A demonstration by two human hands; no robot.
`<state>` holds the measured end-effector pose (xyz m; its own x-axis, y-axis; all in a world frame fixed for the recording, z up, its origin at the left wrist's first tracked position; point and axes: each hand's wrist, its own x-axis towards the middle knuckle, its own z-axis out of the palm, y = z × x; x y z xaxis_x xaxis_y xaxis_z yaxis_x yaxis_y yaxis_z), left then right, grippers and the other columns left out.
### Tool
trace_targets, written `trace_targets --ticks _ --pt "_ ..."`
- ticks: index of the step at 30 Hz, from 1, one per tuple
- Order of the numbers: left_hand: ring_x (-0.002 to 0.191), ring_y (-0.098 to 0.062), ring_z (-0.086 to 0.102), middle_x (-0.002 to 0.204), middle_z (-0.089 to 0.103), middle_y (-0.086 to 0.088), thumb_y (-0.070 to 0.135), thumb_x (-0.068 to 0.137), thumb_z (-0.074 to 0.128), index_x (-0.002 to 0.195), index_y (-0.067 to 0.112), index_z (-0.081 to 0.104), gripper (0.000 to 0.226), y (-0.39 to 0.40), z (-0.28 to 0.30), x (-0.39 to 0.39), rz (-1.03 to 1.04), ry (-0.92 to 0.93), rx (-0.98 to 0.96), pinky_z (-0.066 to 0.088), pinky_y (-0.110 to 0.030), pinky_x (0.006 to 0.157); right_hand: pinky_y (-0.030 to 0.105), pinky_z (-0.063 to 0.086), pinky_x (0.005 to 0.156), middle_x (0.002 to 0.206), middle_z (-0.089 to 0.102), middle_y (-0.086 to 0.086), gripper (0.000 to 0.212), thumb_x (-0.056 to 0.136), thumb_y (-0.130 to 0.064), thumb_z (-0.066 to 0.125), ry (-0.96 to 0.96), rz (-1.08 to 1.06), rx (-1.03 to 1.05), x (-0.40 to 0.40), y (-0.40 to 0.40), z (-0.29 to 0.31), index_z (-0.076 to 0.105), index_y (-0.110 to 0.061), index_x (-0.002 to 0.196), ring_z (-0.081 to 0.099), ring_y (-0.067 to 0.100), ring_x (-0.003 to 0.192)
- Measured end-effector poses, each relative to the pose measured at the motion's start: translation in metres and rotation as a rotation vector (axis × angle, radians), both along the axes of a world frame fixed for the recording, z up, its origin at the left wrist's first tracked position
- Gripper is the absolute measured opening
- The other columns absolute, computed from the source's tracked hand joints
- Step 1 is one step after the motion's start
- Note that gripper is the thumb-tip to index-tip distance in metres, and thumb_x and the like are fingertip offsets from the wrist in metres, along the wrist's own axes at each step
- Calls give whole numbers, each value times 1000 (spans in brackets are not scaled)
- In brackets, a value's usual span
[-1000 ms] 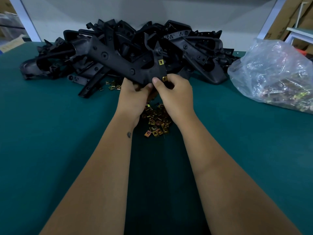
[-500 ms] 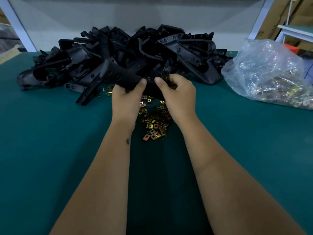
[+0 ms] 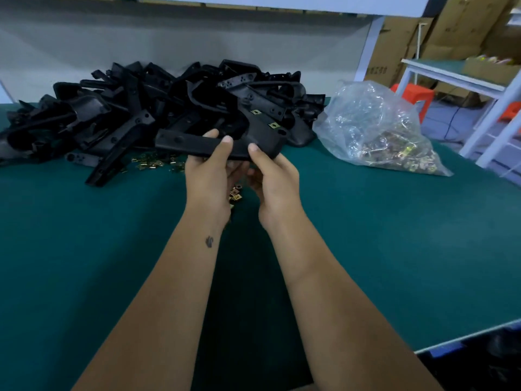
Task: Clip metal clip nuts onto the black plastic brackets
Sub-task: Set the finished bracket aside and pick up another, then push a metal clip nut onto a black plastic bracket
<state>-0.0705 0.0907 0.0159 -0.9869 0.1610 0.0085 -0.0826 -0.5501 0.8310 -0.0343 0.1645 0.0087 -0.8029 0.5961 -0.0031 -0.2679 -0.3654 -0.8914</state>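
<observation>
Both hands hold one black plastic bracket [image 3: 197,143] above the green table. My left hand [image 3: 210,173] grips its long flat arm, thumb on top. My right hand [image 3: 275,179] grips the wider right end from below, thumb on its edge. Two brass-coloured clip nuts [image 3: 273,125] sit clipped on the bracket's upper right part. Loose clip nuts [image 3: 236,194] lie on the table under my hands, mostly hidden by them. More clip nuts [image 3: 152,163] lie scattered at the foot of the bracket pile.
A big pile of black brackets [image 3: 135,114] fills the back of the table [image 3: 84,249]. A clear plastic bag of clip nuts [image 3: 380,131] lies at the right. The table's right edge [image 3: 465,335] runs close by, with white frames and orange stools beyond.
The bracket has been turned and tilted in both hands, from upright to lying flat. The two clipped nuts now show on its upper right part. My view has swung to the right.
</observation>
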Motion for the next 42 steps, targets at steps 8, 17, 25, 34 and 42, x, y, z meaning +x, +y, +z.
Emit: trace_targets --ticks 8,17,25,34,42 --pt "93 -23 66 112 70 -9 11 95 63 106 20 70 16 70 10 72 -116 -64 -55 57 -29 70 25 47 61 82 67 1 10 91 -10 67 59 -234 -189 72 53 7 70 -18 87 56 12 62" --pt "78 -20 67 84 66 -3 5 95 60 83 15 60 15 158 22 167 -489 6 -20 57 -26 68 21 38 47 70 57 -1 13 95 -10 62 180 -732 -176 208 166 10 62 -15 83 43 9 46" --pt "71 -11 64 91 60 -3 -1 94 59 83 18 62 22 218 -32 311 -1006 212 -375 58 -21 61 31 49 64 84 66 4 15 101 -19 54 48 -1341 -228 351 219 -49 63 -11 93 62 18 69" --pt "95 -5 59 104 59 18 31 99 55 108 41 54 13 186 -136 344 -1460 600 -979 45 -18 73 36 44 77 111 65 10 30 100 -28 56 -736 -1260 -66 434 212 -131 61 -8 122 61 24 92" --pt "99 -6 63 108 66 13 29 100 51 91 46 59 21 198 -90 325 -1401 611 -819 47 -26 84 49 25 112 153 29 17 68 92 -23 58 -1215 -1307 140 423 222 -86 27 -14 152 26 37 138"
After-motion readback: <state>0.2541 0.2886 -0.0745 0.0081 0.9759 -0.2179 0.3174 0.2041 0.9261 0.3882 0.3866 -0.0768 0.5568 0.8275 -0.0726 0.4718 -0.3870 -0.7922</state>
